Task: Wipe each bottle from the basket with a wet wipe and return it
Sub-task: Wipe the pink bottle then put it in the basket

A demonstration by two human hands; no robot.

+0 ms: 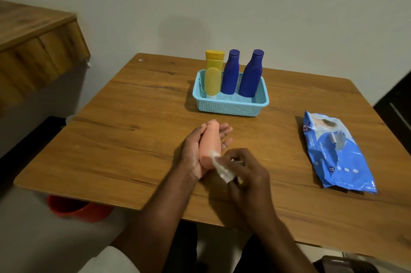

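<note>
At the lower centre of the frame, a crumpled white wet wipe (221, 167) was pinched in the curled fingers of the right hand (249, 174) and pressed against the base of a peach bottle (210, 145). The bottle was cradled lengthwise in the left hand (195, 150), thumb along one side and fingers showing past the other, its cap end pointed toward the basket. Above it, at mid-frame, a light blue basket (229, 108) was seen on the wooden table (133, 139), with a yellow tube (213, 76) and two dark blue bottles (231, 72) (252, 74) upright inside. At the right, well apart, a blue wipes pack (335, 152) lay flat.
</note>
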